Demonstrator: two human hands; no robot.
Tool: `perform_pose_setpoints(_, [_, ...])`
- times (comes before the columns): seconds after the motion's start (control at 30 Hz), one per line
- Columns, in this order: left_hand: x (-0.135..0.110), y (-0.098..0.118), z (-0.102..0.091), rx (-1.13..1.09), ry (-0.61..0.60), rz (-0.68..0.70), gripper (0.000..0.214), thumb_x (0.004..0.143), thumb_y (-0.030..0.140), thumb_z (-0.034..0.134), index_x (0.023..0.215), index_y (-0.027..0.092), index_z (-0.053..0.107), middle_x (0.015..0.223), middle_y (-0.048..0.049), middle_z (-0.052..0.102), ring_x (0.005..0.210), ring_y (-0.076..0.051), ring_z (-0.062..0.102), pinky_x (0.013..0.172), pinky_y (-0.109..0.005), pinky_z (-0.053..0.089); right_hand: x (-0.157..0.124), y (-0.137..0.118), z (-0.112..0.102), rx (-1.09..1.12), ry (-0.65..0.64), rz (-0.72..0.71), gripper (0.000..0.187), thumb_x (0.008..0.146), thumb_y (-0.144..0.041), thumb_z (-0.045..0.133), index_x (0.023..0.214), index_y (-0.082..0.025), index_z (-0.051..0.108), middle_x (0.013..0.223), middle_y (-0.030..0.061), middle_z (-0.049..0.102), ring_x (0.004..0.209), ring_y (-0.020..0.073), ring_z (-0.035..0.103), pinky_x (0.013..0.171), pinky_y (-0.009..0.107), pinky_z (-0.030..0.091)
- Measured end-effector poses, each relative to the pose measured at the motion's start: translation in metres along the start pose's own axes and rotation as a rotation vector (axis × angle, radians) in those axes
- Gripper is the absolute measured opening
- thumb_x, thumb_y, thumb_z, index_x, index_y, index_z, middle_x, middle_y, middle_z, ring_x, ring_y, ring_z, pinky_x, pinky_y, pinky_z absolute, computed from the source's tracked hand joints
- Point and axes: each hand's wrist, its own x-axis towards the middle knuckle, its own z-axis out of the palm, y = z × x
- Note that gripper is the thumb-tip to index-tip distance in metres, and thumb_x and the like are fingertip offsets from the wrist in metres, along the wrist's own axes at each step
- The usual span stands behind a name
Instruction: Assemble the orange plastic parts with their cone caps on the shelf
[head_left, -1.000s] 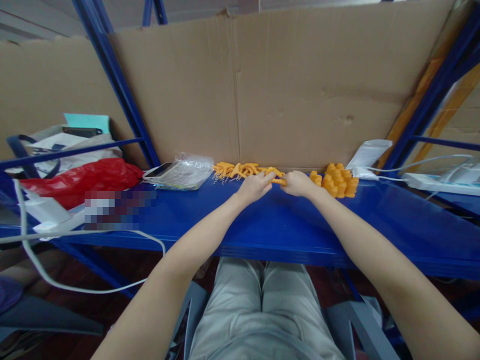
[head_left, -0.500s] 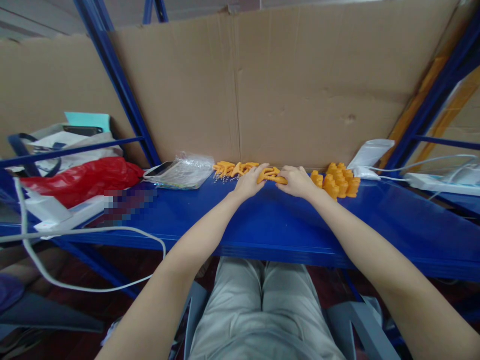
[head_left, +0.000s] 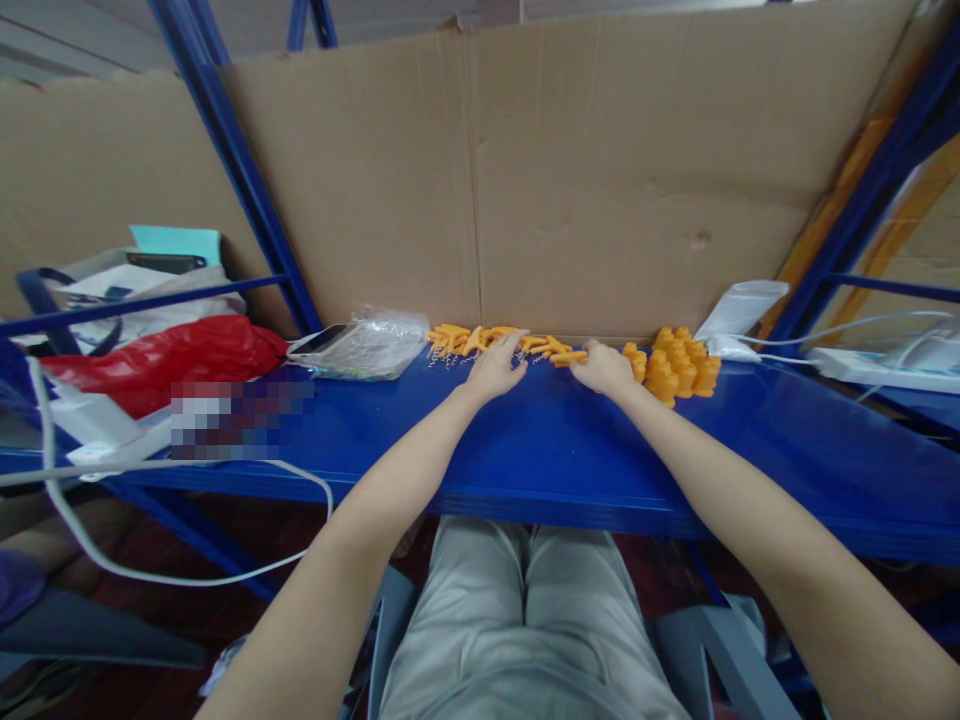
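Observation:
My left hand rests by a row of flat orange pieces with small metal chains, thumb and fingers apart. It holds nothing that I can see. My right hand is closed at the fingertips on the end of an orange piece, whose exact shape is too small to tell. Between the hands lie more orange pieces with chains. Just right of my right hand, several upright orange figures stand grouped on the blue shelf.
A cardboard sheet closes off the back. Left of the pieces lie a clear plastic bag and a phone. A red bag and a white cable are farther left. A white pouch leans at the right.
My right hand has moved slightly right with an orange piece at its fingertips. The orange pieces that were between both hands now lie lower, and my left hand's fingers have come off them.

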Motion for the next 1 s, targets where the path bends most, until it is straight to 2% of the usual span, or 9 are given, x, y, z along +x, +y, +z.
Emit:
perform_pose_setpoints(0.13, [0.001,-0.001,0.002,-0.017,-0.022,0.019,0.055,0.088,0.015,0.059,0.141,0.014,0.049,0.130,-0.0137,0.063,0.100,-0.018,0.066,0.094,-0.035,0.054,-0.001,0.000,0.002,-0.039,-0.052,-0.060,0.045,0.089,-0.031,0.051,0.129,-0.015,0.064,0.134,0.0183,0.065,0.127,0.0342,0.058,0.098,0.047,0.048])
perform_pose_setpoints(0.27, [0.001,-0.003,0.003,-0.040,-0.013,0.046,0.050,0.087,0.014,0.059,0.137,0.015,0.054,0.127,-0.0120,0.065,0.098,-0.018,0.067,0.094,-0.035,0.054,0.006,0.005,0.008,-0.046,-0.149,-0.132,0.052,0.087,-0.035,0.054,0.137,-0.020,0.060,0.139,0.0160,0.061,0.129,0.0352,0.055,0.101,0.051,0.046])
perform_pose_setpoints(0.37, [0.002,-0.004,0.004,-0.025,-0.025,0.060,0.040,0.086,0.014,0.059,0.126,0.014,0.062,0.120,-0.0116,0.067,0.097,-0.019,0.067,0.093,-0.035,0.055,0.013,0.011,0.015,-0.020,-0.203,-0.225,0.056,0.085,-0.037,0.059,0.139,-0.024,0.059,0.139,0.0122,0.062,0.125,0.0314,0.058,0.101,0.046,0.046])
perform_pose_setpoints(0.5, [0.003,-0.006,0.005,-0.010,-0.031,0.088,0.026,0.086,0.014,0.059,0.108,0.016,0.071,0.113,-0.0096,0.069,0.097,-0.019,0.067,0.093,-0.036,0.055,0.019,0.016,0.024,0.019,-0.218,-0.301,0.059,0.083,-0.029,0.060,0.142,-0.025,0.057,0.137,0.0094,0.063,0.121,0.0261,0.060,0.103,0.040,0.045])
perform_pose_setpoints(0.6, [0.005,-0.008,0.005,0.003,-0.018,0.084,0.021,0.085,0.012,0.058,0.100,0.016,0.073,0.108,-0.0092,0.070,0.099,-0.020,0.067,0.093,-0.037,0.054,0.020,0.016,0.027,0.013,-0.194,-0.292,0.061,0.082,-0.024,0.057,0.143,-0.025,0.057,0.139,0.0095,0.062,0.123,0.0265,0.059,0.103,0.040,0.045])
perform_pose_setpoints(0.73, [0.010,-0.011,0.004,0.046,-0.013,0.061,0.021,0.086,0.011,0.056,0.096,0.015,0.074,0.105,-0.0093,0.071,0.101,-0.020,0.067,0.095,-0.036,0.053,0.016,0.011,0.025,-0.012,-0.143,-0.209,0.060,0.083,-0.025,0.054,0.143,-0.027,0.057,0.143,0.0098,0.059,0.126,0.0305,0.057,0.100,0.045,0.048])
perform_pose_setpoints(0.87, [0.019,-0.008,0.008,0.177,-0.114,0.083,0.025,0.086,0.011,0.053,0.099,0.015,0.074,0.108,-0.0116,0.071,0.103,-0.022,0.067,0.094,-0.037,0.054,0.011,0.006,0.024,-0.024,-0.109,-0.141,0.054,0.086,-0.027,0.051,0.139,-0.023,0.060,0.144,0.0122,0.058,0.130,0.0317,0.054,0.102,0.046,0.048])
perform_pose_setpoints(1.0, [0.035,0.001,0.018,0.317,-0.233,0.146,0.030,0.086,0.013,0.051,0.108,0.014,0.072,0.115,-0.0146,0.068,0.109,-0.025,0.065,0.096,-0.036,0.052,0.010,0.006,0.025,-0.009,-0.073,-0.166,0.050,0.089,-0.032,0.053,0.137,-0.020,0.061,0.143,0.0142,0.057,0.132,0.0321,0.053,0.104,0.046,0.047])
